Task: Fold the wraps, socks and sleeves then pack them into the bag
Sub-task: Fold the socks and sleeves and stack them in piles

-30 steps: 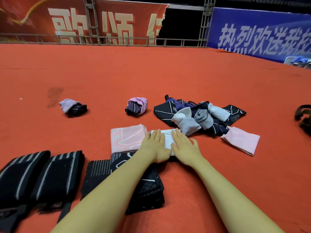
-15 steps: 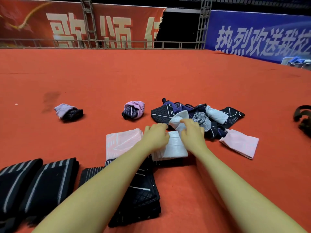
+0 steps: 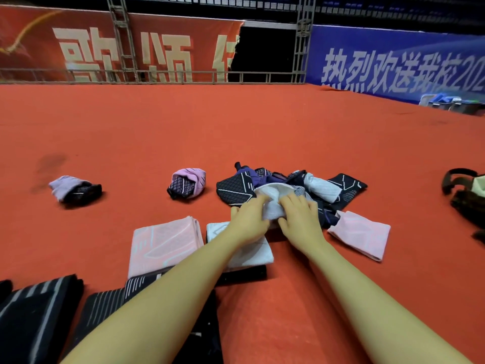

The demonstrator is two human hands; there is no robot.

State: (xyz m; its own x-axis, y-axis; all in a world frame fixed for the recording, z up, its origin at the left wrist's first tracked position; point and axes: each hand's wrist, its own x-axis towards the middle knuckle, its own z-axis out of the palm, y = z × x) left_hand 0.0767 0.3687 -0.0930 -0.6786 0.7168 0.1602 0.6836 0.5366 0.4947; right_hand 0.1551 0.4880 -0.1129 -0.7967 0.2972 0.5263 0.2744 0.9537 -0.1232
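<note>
Pale grey ribbed knit sleeve, at near edge of the tangled dark heap of unfolded garments on red carpet, gripped by left hand and right hand; risk: lifting drags snagged neighbours, scattering heap.

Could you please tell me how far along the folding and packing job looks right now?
Partly done. Folded: a pink sleeve, a white sleeve and black wraps. In hand: the left hand and right hand grip a white sock. Left: the mixed pile, then packing the bag.
</note>
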